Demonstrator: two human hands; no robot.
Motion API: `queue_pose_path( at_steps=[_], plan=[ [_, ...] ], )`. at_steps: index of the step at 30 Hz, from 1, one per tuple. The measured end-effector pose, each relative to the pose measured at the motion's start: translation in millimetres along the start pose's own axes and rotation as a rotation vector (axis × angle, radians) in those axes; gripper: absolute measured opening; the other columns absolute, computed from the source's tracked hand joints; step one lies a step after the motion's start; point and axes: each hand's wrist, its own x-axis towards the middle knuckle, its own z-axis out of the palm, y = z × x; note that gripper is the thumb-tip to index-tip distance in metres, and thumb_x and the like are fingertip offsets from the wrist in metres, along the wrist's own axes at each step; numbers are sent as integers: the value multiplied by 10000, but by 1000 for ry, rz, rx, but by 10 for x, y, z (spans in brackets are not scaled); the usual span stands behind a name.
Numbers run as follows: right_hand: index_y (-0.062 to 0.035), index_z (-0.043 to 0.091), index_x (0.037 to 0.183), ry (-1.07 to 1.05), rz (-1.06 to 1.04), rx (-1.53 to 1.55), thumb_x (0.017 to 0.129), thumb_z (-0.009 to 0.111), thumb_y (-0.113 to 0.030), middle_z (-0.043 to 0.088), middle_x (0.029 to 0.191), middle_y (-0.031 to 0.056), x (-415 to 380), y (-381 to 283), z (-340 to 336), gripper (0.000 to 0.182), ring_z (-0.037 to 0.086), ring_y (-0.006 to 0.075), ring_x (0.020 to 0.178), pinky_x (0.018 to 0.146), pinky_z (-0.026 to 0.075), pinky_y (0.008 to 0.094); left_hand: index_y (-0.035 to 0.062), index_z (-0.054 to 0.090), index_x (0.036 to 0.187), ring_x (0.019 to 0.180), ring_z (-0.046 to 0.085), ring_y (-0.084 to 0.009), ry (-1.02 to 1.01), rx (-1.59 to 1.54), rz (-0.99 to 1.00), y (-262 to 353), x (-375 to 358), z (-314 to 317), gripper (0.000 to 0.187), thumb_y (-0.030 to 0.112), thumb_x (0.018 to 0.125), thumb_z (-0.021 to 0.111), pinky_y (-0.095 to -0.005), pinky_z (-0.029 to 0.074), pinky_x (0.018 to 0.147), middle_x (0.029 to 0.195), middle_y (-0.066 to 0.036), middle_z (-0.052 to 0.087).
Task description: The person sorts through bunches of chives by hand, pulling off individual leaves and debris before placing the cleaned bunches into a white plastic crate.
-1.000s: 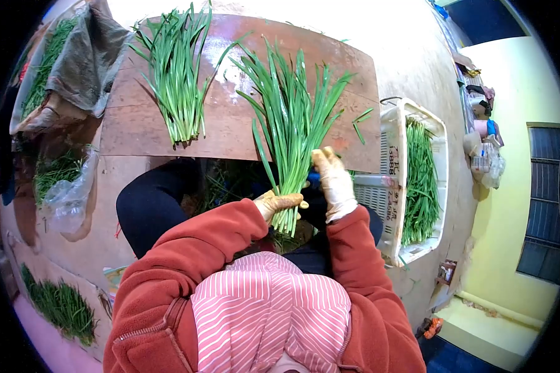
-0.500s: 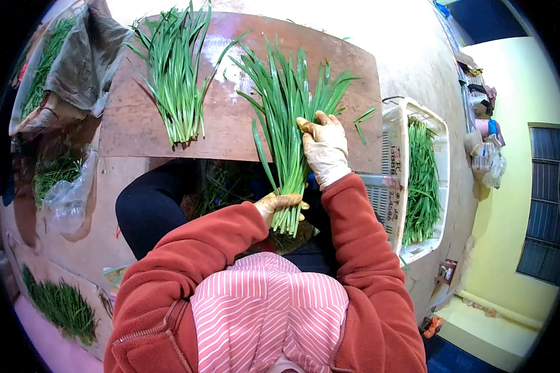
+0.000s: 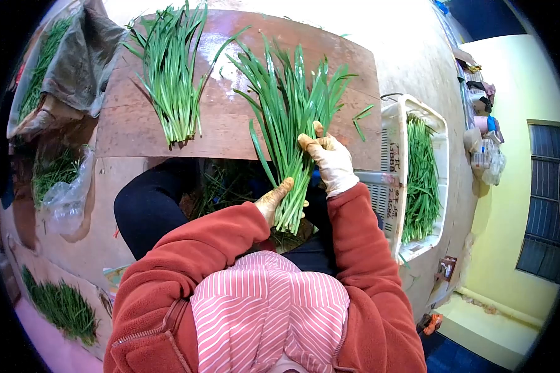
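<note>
A bunch of garlic chives [image 3: 286, 124] hangs over the near edge of a wooden board, leaves spread away from me and pale stem ends towards my lap. My left hand [image 3: 274, 199], in a stained glove, grips the stems from the left, its thumb on top and most fingers hidden beneath. Against the bunch's right side, my gloved right hand [image 3: 330, 158] is closed with curled fingers around the outer leaves and stems. A second bunch of chives [image 3: 174, 81] lies on the board [image 3: 230, 140] to the left.
To the right stands a white plastic crate [image 3: 445, 161] holding chives [image 3: 421, 180]. Cut leaf pieces [image 3: 361, 118] lie near the board's right edge. At left are a grey cover [image 3: 84, 62] over more greens and a clear plastic bag [image 3: 68, 205]. More chives [image 3: 62, 308] lie lower left.
My right hand has slid down the bunch towards the stems. My left thumb has turned from across the stems to point up along them. The other bunch stays on the board.
</note>
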Motion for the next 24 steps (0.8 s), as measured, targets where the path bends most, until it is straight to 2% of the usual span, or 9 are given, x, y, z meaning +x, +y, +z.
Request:
queue_pose_path(
  at_steps=[1,4,7,14,16,20,22,23,24],
  plan=[
    [-15,643,889,74,-186,-150,821,656,-88,642,902,55,129,205,-93,100,534,99,1015,843,417,247,124,525,1166,824,625,-243,-1,1,-1,-11,15,-11,634,628,780,526,-396,527,711,1021,-135,626],
    [-9,618,958,19,-116,30,845,634,-113,651,902,52,137,246,-156,154,581,107,909,816,441,234,139,508,1207,837,625,-258,-20,9,2,-39,64,-70,700,679,762,489,-403,525,711,1039,-147,619],
    [-12,650,824,40,-80,119,853,625,-156,622,868,15,-5,82,-52,150,574,75,773,741,444,203,139,495,1230,851,627,-275,-47,25,17,-50,76,-94,751,713,747,466,-407,523,713,1046,-157,615],
    [0,623,888,133,-118,-74,822,669,-188,629,907,35,52,195,-81,205,562,80,729,699,450,218,123,487,1239,841,630,-290,-67,1,65,-73,87,-91,808,734,711,489,-421,522,733,1042,-169,611],
    [-3,611,1030,242,-164,-437,832,655,-157,614,1060,81,91,241,-97,254,568,101,875,805,447,249,123,487,1239,838,631,-292,-68,-4,74,-85,98,-100,813,737,707,490,-421,523,735,1038,-169,612],
    [0,623,1054,222,-329,-378,807,668,-131,532,1200,126,80,244,-43,283,511,162,1058,912,401,282,122,486,1240,837,630,-292,-60,-25,69,-91,106,-101,796,725,721,490,-413,526,735,1030,-162,614],
    [-2,598,1090,421,-641,-744,748,683,-77,518,1206,213,65,239,-13,361,502,274,1119,968,373,329,122,485,1242,838,630,-289,-54,-30,68,-89,100,-98,790,720,725,493,-413,528,736,1026,-159,615],
    [-31,615,1109,372,-642,-795,714,674,-37,402,1314,282,60,174,-30,400,429,350,1207,1015,334,339,122,484,1243,839,629,-286,-62,-28,70,-79,90,-91,786,716,728,493,-415,528,738,1023,-156,615],
    [-31,615,1109,372,-640,-796,714,674,-37,402,1314,282,89,181,-44,400,429,350,1207,1015,334,339,123,483,1244,841,628,-283,-70,-27,72,-78,84,-88,781,712,731,494,-417,529,740,1020,-153,616]
  ],
)
